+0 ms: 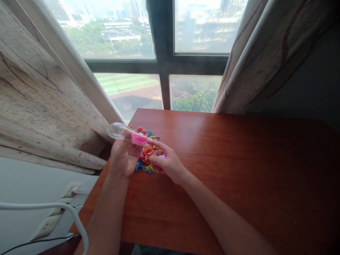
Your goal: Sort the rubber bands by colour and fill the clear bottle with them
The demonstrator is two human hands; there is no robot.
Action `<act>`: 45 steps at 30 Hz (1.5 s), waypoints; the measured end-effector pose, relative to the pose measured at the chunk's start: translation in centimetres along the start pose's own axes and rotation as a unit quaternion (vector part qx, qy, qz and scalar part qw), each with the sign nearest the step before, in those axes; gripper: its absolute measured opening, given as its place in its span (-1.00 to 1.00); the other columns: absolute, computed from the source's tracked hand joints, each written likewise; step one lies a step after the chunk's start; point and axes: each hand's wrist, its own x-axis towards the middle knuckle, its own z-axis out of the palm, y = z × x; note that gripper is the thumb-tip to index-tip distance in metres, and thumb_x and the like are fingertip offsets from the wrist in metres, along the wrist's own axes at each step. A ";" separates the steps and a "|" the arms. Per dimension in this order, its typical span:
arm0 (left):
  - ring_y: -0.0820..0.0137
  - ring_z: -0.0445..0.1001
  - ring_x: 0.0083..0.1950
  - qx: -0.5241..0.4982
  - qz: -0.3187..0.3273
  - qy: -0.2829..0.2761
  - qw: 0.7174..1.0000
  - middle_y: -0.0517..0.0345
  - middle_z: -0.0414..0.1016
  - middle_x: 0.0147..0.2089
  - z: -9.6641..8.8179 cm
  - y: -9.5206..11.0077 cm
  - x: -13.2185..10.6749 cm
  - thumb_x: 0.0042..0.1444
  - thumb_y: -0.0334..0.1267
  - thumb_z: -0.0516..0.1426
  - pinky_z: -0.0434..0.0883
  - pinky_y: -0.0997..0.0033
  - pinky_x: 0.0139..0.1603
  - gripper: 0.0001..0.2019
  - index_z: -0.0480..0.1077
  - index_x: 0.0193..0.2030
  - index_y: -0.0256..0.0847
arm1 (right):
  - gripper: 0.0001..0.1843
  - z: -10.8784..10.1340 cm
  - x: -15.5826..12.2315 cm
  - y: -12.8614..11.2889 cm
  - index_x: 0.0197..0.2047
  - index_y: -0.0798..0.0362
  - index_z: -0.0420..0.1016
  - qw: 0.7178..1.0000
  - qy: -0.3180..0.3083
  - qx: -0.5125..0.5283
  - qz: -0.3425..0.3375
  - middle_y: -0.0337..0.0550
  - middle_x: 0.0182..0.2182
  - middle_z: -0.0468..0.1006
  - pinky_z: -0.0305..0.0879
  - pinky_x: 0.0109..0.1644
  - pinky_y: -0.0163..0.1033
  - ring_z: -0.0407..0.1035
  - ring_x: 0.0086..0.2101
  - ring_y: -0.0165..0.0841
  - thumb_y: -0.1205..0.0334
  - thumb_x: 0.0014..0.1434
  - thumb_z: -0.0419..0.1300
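Note:
My left hand grips a clear plastic tube, held slanted above the table's left side, with pink rubber bands packed in its open end. My right hand is closed, its forefinger stretched to the tube's mouth, and a small pale purple thing shows inside the curled fingers. Under both hands lies a pile of several small coloured rubber bands on the reddish wooden table.
Patterned curtains hang at left and right of a window behind the table. A wall socket strip with a white cable sits low at the left, off the table's edge.

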 end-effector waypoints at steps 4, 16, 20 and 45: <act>0.33 0.60 -0.09 -0.050 -0.109 -0.013 0.993 0.12 0.61 -0.11 0.7 -0.7 -0.9 0.02 -0.18 0.35 0.58 0.34 -0.09 -0.69 0.46 -0.12 -0.20 | -0.14 0.5 -0.1 -0.5 0.36 -0.10 0.10 0.993 -0.097 0.063 0.007 -0.46 -0.59 0.40 0.05 -0.63 -0.48 0.15 -0.68 -0.56 0.31 -0.02 0.21; 0.28 0.61 -0.10 -0.024 -0.086 -0.015 0.996 0.09 0.62 -0.14 0.2 -0.9 -0.9 0.03 -0.14 0.34 0.60 0.28 -0.11 -0.70 0.47 -0.16 -0.21 | -0.20 -0.2 0.1 -1.6 0.34 -0.05 0.05 0.991 -0.123 -0.030 0.035 -0.44 -0.61 0.46 0.13 -0.66 -0.49 0.26 -0.69 -0.51 0.32 0.04 0.18; 0.30 0.62 -0.14 -0.023 -0.040 0.007 0.999 0.11 0.63 -0.18 -0.1 -0.2 -0.3 -0.08 -0.14 0.41 0.60 0.37 -0.17 -0.65 0.47 -0.20 -0.22 | -0.37 -0.4 0.1 -0.9 0.17 -0.01 0.15 0.995 -0.088 -0.039 0.034 -0.42 -0.60 0.49 0.11 -0.68 -0.49 0.25 -0.71 -0.50 0.30 0.03 0.20; 0.32 0.60 -0.11 0.324 0.172 0.014 0.930 0.06 0.62 -0.11 -0.1 0.5 -0.1 -0.02 -0.18 0.37 0.51 0.40 -0.08 -0.63 0.46 -0.08 -0.21 | -0.66 -1.5 0.5 0.1 -0.10 0.02 0.51 0.956 0.110 -0.265 -0.061 -0.37 -0.60 0.42 0.21 -0.48 -0.38 0.27 -0.61 -0.47 0.21 0.03 0.15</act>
